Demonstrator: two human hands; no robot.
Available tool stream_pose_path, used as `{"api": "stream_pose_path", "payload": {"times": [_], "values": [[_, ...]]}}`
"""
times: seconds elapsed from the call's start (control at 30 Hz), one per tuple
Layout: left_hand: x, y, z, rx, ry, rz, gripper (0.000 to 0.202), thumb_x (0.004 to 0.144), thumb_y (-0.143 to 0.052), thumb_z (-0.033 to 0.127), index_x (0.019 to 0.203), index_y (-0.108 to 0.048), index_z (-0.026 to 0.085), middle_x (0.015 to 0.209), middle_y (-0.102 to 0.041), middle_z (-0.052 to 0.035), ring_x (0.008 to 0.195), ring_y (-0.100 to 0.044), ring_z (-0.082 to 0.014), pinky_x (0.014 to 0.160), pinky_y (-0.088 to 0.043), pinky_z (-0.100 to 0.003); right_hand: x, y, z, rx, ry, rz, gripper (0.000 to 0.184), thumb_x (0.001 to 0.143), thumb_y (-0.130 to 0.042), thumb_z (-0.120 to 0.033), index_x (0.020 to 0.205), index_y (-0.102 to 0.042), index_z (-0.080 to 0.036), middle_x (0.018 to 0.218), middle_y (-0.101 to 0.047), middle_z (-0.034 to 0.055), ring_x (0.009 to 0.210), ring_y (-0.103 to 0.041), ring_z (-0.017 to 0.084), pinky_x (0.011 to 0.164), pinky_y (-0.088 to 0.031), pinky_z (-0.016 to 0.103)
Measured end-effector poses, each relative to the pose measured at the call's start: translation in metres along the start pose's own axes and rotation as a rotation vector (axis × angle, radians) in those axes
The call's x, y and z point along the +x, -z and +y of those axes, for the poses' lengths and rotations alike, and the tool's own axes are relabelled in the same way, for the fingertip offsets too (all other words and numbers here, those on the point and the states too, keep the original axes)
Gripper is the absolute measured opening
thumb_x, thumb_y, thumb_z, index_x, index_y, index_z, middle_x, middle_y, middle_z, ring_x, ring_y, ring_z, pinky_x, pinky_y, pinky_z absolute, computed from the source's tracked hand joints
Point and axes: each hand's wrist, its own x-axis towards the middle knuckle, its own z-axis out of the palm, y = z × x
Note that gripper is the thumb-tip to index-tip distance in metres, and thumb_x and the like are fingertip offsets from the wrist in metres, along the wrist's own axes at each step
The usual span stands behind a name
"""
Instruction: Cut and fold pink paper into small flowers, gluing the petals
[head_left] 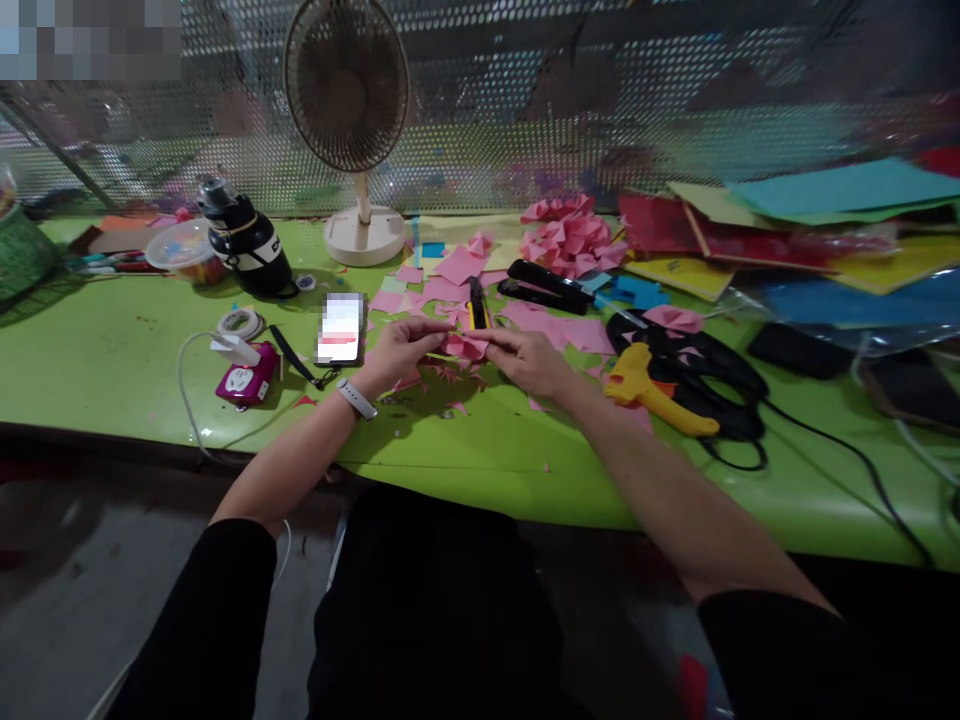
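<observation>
Both hands meet over a small folded piece of pink paper point(466, 347) above the green table point(465, 440). My left hand point(405, 352), with a pale band on the wrist, pinches its left side. The fingers of my right hand point(525, 358) close on its right side; the fingertips partly hide it. Just behind stands out a yellow and black box cutter point(478, 303). Pink paper scraps lie around and under the hands. Farther back are a black stapler point(546, 288) and a heap of folded pink paper pieces point(571, 236).
A yellow hot glue gun point(660, 390) lies right on a black object with a cable. At left are a phone point(341, 328), a purple power adapter point(249, 375), a tape roll point(240, 323) and a black bottle point(247, 245). A fan point(364, 235) stands behind; coloured sheets point(840, 195) are stacked right.
</observation>
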Motion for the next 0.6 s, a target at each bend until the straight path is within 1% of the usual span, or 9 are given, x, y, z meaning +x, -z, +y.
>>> {"api": "stream_pose_path", "payload": {"times": [0.03,0.1,0.13,0.2,0.3,0.37,0.47,0.53,0.6], "values": [[0.0003,0.0004,0.0001,-0.002,0.006,0.005,0.014,0.089,-0.067,0.012,0.100,-0.075,0.011,0.085,-0.074,-0.0054,0.072,-0.070,-0.0096,0.075,-0.061,-0.028,0.0007,0.0002,0.0009,0.039,-0.020,0.000,0.028,0.090,-0.062,-0.027,0.112,-0.079,-0.025,0.086,-0.075,0.0053,0.055,-0.053,0.013,0.056,-0.047,0.031],[0.0007,0.0014,0.0007,-0.006,0.013,0.016,0.014,0.089,-0.066,0.012,0.099,-0.075,0.012,0.085,-0.074,-0.0050,0.069,-0.069,-0.0083,0.073,-0.061,-0.026,0.0019,0.0003,0.0031,0.148,-0.039,0.016,0.024,0.089,-0.063,-0.027,0.105,-0.081,-0.024,0.087,-0.075,0.0056,0.063,-0.060,0.014,0.062,-0.051,0.032],[0.0008,0.0019,0.0010,-0.010,0.017,0.019,0.013,0.089,-0.066,0.012,0.099,-0.075,0.012,0.085,-0.074,-0.0049,0.068,-0.069,-0.0078,0.073,-0.060,-0.026,0.0023,0.0002,0.0044,0.200,-0.042,0.012,0.023,0.089,-0.064,-0.027,0.104,-0.081,-0.024,0.087,-0.075,0.0057,0.068,-0.063,0.016,0.065,-0.053,0.032],[0.0009,0.0025,0.0016,-0.020,0.028,0.021,0.013,0.089,-0.066,0.012,0.098,-0.075,0.012,0.085,-0.074,-0.0047,0.066,-0.068,-0.0074,0.072,-0.060,-0.025,0.0024,-0.0002,0.0066,0.244,-0.040,-0.011,0.026,0.088,-0.066,-0.028,0.110,-0.080,-0.026,0.091,-0.076,0.0055,0.075,-0.066,0.017,0.067,-0.055,0.033],[0.0007,0.0019,0.0016,-0.020,0.039,0.017,0.013,0.089,-0.066,0.012,0.099,-0.075,0.012,0.085,-0.074,-0.0047,0.069,-0.069,-0.0084,0.074,-0.061,-0.027,0.0015,-0.0014,0.0075,0.172,-0.008,-0.036,0.034,0.086,-0.069,-0.028,0.119,-0.076,-0.030,0.102,-0.077,0.0058,0.076,-0.066,0.019,0.065,-0.056,0.036],[0.0001,0.0006,0.0015,-0.009,0.046,0.003,0.013,0.089,-0.065,0.011,0.098,-0.074,0.011,0.085,-0.075,-0.0055,0.072,-0.071,-0.0099,0.077,-0.061,-0.028,0.0013,-0.0024,0.0063,0.093,0.049,-0.021,0.030,0.084,-0.070,-0.025,0.113,-0.079,-0.031,0.102,-0.078,0.0057,0.080,-0.068,0.022,0.070,-0.057,0.041],[-0.0018,-0.0019,0.0027,-0.016,0.051,-0.027,0.011,0.089,-0.065,0.010,0.097,-0.073,0.010,0.087,-0.076,-0.0073,0.076,-0.074,-0.0124,0.079,-0.061,-0.030,0.0019,-0.0036,0.0047,0.016,0.122,0.027,0.021,0.084,-0.069,-0.021,0.100,-0.081,-0.030,0.094,-0.079,0.0051,0.082,-0.070,0.024,0.078,-0.057,0.047],[-0.0033,-0.0029,0.0046,-0.038,0.054,-0.046,0.012,0.089,-0.066,0.012,0.099,-0.072,0.010,0.090,-0.077,-0.0083,0.078,-0.074,-0.0136,0.079,-0.061,-0.030,0.0022,-0.0038,0.0053,0.017,0.122,0.058,0.017,0.088,-0.067,-0.025,0.095,-0.081,-0.028,0.089,-0.078,0.0056,0.078,-0.070,0.024,0.077,-0.058,0.047],[-0.0041,-0.0029,0.0067,-0.066,0.076,-0.064,0.015,0.089,-0.067,0.015,0.102,-0.072,0.011,0.092,-0.077,-0.0091,0.079,-0.075,-0.0147,0.079,-0.062,-0.032,0.0024,-0.0038,0.0073,0.053,0.098,0.061,0.018,0.091,-0.065,-0.032,0.095,-0.081,-0.025,0.086,-0.078,0.0065,0.075,-0.071,0.023,0.074,-0.060,0.046]]}}
